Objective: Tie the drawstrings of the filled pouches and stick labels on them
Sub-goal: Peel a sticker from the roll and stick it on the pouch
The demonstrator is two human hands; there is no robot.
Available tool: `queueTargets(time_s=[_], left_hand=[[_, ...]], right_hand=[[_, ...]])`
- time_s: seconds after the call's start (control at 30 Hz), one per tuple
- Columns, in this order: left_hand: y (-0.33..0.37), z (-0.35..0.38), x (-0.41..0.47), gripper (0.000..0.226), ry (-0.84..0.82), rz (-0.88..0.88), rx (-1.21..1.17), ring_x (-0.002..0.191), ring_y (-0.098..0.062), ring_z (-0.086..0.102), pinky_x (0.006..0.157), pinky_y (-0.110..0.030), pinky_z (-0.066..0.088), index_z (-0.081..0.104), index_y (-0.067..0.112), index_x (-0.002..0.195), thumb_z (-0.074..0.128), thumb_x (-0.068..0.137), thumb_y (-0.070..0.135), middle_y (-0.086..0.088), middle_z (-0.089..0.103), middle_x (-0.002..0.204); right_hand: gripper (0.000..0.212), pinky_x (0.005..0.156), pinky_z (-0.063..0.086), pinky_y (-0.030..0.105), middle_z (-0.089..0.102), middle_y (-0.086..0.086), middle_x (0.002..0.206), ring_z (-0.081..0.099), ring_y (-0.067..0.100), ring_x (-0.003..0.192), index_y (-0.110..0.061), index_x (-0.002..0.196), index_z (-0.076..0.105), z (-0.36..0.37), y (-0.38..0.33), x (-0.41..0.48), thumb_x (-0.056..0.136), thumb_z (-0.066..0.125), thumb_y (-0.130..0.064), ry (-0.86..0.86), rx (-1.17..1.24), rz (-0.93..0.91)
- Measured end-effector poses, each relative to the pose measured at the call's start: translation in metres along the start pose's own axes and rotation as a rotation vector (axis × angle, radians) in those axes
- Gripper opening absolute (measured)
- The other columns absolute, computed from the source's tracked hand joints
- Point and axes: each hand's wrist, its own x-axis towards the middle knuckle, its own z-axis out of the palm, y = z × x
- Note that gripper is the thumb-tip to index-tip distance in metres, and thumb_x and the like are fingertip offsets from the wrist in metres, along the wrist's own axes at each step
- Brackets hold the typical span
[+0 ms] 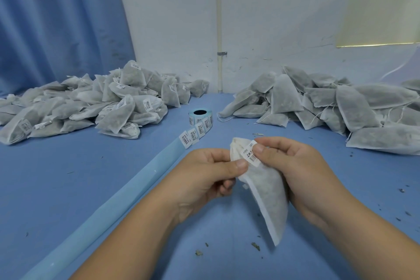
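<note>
L hand (204,179) pinched top edge of white mesh herb-filled pouch (266,191); R hand (293,166) gripped its side, thumb pressing small white barcode label (250,153) btwn both grips.

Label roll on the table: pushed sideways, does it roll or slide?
Probably slides: the label roll sits on its flat end, core hole up, so rolling looks unlikely. Likely light, being a small paper roll. Its unwound backing strip trails across the blue table, so a push may drag or unwind it.

Blue curtain (56,18), scuffed white wall (272,18), blue tabletop (68,177).
</note>
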Motion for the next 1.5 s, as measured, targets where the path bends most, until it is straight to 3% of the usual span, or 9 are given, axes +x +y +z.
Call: queueTargets(time_s=[0.2, 0.33, 0.43, 0.53, 0.67, 0.9, 1.1, 1.33, 1.5], left_hand=[[0.001, 0.000, 0.000, 0.010, 0.047, 0.027, 0.044, 0.051, -0.009, 0.042, 0.053, -0.021, 0.038, 0.074, 0.009, 0.085, 0.065, 0.083, 0.005, 0.002, 0.054, 0.061], [0.001, 0.004, -0.001, 0.020, 0.101, 0.044, 0.122, 0.061, -0.015, 0.050, 0.058, -0.026, 0.040, 0.074, 0.017, 0.076, 0.070, 0.074, 0.037, -0.003, 0.061, 0.072], [-0.005, 0.006, 0.000, 0.048, 0.155, 0.074, 0.239, 0.082, -0.026, 0.064, 0.079, -0.045, 0.054, 0.075, 0.012, 0.094, 0.075, 0.068, 0.052, -0.014, 0.074, 0.094], [-0.005, 0.007, 0.000, 0.042, 0.190, 0.083, 0.196, 0.098, -0.035, 0.067, 0.099, -0.055, 0.047, 0.074, 0.007, 0.101, 0.073, 0.074, 0.040, -0.019, 0.072, 0.106], [-0.003, 0.004, -0.001, 0.034, 0.113, 0.115, 0.078, 0.093, -0.033, 0.058, 0.087, -0.044, 0.047, 0.072, 0.002, 0.102, 0.067, 0.081, 0.029, -0.028, 0.068, 0.108], [-0.004, 0.003, -0.002, 0.031, 0.061, 0.131, 0.115, 0.086, -0.022, 0.070, 0.071, -0.025, 0.055, 0.072, 0.007, 0.100, 0.065, 0.083, 0.031, -0.012, 0.074, 0.096], [-0.002, -0.002, -0.003, 0.023, -0.012, 0.118, 0.151, 0.084, -0.020, 0.070, 0.072, -0.025, 0.054, 0.076, 0.013, 0.094, 0.065, 0.085, 0.031, -0.009, 0.074, 0.093], [-0.004, 0.001, 0.000, 0.032, 0.117, 0.108, 0.206, 0.091, -0.023, 0.068, 0.089, -0.040, 0.054, 0.076, 0.013, 0.095, 0.064, 0.090, 0.042, -0.015, 0.074, 0.103], [-0.008, 0.002, 0.000, 0.031, 0.102, 0.117, 0.254, 0.087, -0.017, 0.071, 0.077, -0.027, 0.056, 0.073, 0.010, 0.096, 0.074, 0.078, 0.035, -0.009, 0.076, 0.097]], right_hand=[[0.016, 0.065, 0.054, 0.027, 0.076, 0.008, 0.086, 0.072, 0.018, 0.075, -0.013, 0.093, 0.073, 0.001, -0.001, -0.001, 0.077, 0.075, -0.017, 0.010, -0.035, 0.012], [0.016, 0.060, 0.052, 0.023, 0.076, 0.006, 0.084, 0.072, 0.019, 0.075, -0.015, 0.091, 0.074, 0.004, 0.000, -0.005, 0.076, 0.077, -0.018, 0.014, -0.094, -0.041], [0.016, 0.057, 0.051, 0.020, 0.076, 0.004, 0.083, 0.072, 0.017, 0.074, -0.017, 0.091, 0.074, 0.006, 0.001, -0.007, 0.075, 0.076, -0.020, -0.004, -0.122, -0.058], [0.016, 0.065, 0.053, 0.027, 0.076, 0.006, 0.087, 0.073, 0.021, 0.080, -0.015, 0.092, 0.075, 0.005, 0.000, -0.006, 0.077, 0.075, -0.019, -0.042, -0.097, -0.033], [0.026, 0.072, 0.058, 0.032, 0.075, 0.014, 0.092, 0.072, 0.025, 0.085, -0.008, 0.090, 0.076, 0.005, -0.004, -0.007, 0.074, 0.070, -0.028, -0.112, 0.068, 0.093], [0.047, 0.063, 0.055, 0.026, 0.074, 0.016, 0.090, 0.069, 0.023, 0.077, -0.004, 0.089, 0.073, 0.008, -0.006, -0.010, 0.071, 0.070, -0.047, -0.211, 0.040, 0.116], [0.025, 0.050, 0.048, 0.020, 0.066, 0.008, 0.064, 0.060, 0.016, 0.056, -0.015, 0.057, 0.065, 0.006, -0.008, -0.011, 0.060, 0.077, -0.037, -0.187, 0.038, 0.078], [0.033, 0.046, 0.041, 0.020, 0.063, 0.006, 0.058, 0.052, 0.014, 0.050, -0.012, 0.058, 0.065, 0.011, -0.001, -0.010, 0.074, 0.074, -0.040, 0.025, -0.133, -0.012], [0.036, 0.045, 0.042, 0.022, 0.062, 0.006, 0.057, 0.054, 0.014, 0.050, -0.012, 0.056, 0.064, 0.014, 0.003, -0.012, 0.076, 0.073, -0.041, 0.043, -0.158, -0.003]])
